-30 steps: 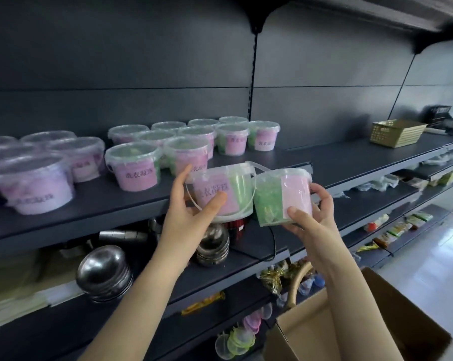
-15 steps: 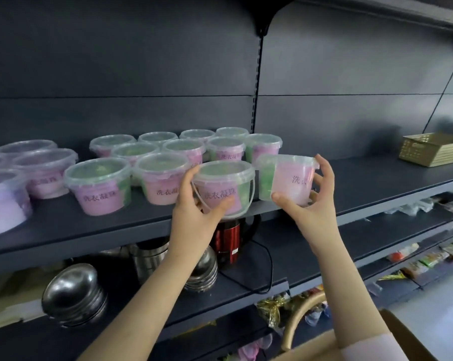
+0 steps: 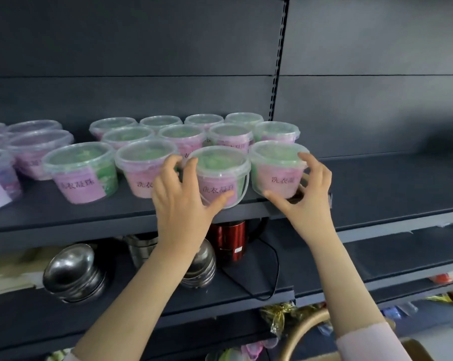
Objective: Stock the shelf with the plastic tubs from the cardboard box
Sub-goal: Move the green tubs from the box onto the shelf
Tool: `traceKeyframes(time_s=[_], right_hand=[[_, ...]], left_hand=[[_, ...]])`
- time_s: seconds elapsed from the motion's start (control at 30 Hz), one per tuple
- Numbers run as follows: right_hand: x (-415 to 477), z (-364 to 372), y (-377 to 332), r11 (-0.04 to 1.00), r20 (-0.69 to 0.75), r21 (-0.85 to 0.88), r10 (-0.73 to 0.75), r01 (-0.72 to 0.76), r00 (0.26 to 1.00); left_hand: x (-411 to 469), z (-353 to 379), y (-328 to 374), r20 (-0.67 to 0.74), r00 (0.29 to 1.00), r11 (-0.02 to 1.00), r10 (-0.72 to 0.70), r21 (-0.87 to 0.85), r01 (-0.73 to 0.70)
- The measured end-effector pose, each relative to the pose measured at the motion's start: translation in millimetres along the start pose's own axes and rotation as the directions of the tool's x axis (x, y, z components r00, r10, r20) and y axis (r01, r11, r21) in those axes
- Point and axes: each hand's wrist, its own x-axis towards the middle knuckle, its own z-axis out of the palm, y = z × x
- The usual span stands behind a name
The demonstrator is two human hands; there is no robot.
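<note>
Two clear plastic tubs with pink labels and green contents stand at the front of the dark shelf (image 3: pixel 376 188). My left hand (image 3: pixel 183 194) grips the left tub (image 3: pixel 220 170), thumb on its label and fingers round its left side. My right hand (image 3: pixel 306 188) holds the right tub (image 3: pixel 277 165), thumb under its front and fingers curled at its right rim. Both tubs sit on the shelf surface in line with the front row of several matching tubs (image 3: pixel 82 170). Only a corner of the cardboard box (image 3: pixel 413 350) shows at the bottom right.
Larger purple-labelled tubs (image 3: pixel 35 149) stand at the far left of the shelf. The shelf below holds steel bowls (image 3: pixel 72 269), a red kettle (image 3: pixel 230 238) and its black cable. To the right of my right hand the shelf surface is bare.
Both hands have carried the two tubs up and forward from in front of the shelf edge onto the shelf, setting them level with the front row. The view has moved closer and to the left.
</note>
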Motion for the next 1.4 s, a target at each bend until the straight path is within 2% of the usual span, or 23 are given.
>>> traceKeyframes(time_s=[0.13,0.2,0.4,0.6,0.73,0.83,1.07,1.3,1.4], right_hand=[[5.0,-6.5,4.1,0.999,-0.019,-0.018,-0.032,0.032,0.999],[14.2,-9.8,2.2,0.999,-0.034,-0.033,-0.037,0.036,0.999],[42.8,-20.5,1.8,0.998,0.074,0.059,-0.013,0.009,0.997],[49.9,-19.2,0.7,0.99,0.121,0.142,-0.009,-0.009,0.993],[58.8,-17.7,3.5,0.991,0.186,0.125,0.018,-0.042,0.982],[66.2,-17.3,4.2,0.998,0.207,0.049,0.02,-0.031,0.978],[78.2,-23.1,9.8,1.0,0.256,-0.025,0.011,-0.005,0.967],[86.8,-26.3,10.8,0.998,0.28,-0.043,0.051,-0.04,0.959],[87.9,-28.8,5.8,0.992,0.278,-0.105,-0.037,0.068,0.96]], left_hand=[[10.2,-6.4,-15.6,0.024,0.991,0.99,0.129,-0.051,-0.128],[14.7,-8.7,-22.5,0.026,0.988,0.988,0.152,-0.013,-0.152],[33.4,-0.8,-14.9,0.042,0.991,0.98,0.128,0.147,-0.133],[42.2,8.4,-7.2,0.01,0.989,0.957,0.146,0.251,-0.144],[47.3,6.6,-13.8,0.069,0.976,0.962,0.208,0.169,-0.217],[51.9,2.3,-20.4,0.105,0.962,0.958,0.254,0.11,-0.265],[59.1,-7.1,-22.8,0.158,0.958,0.961,0.24,0.103,-0.258],[66.3,-14.8,-21.4,0.297,0.926,0.95,0.231,0.136,-0.281],[70.8,-15.8,-20.0,0.313,0.923,0.96,0.223,0.092,-0.263]])
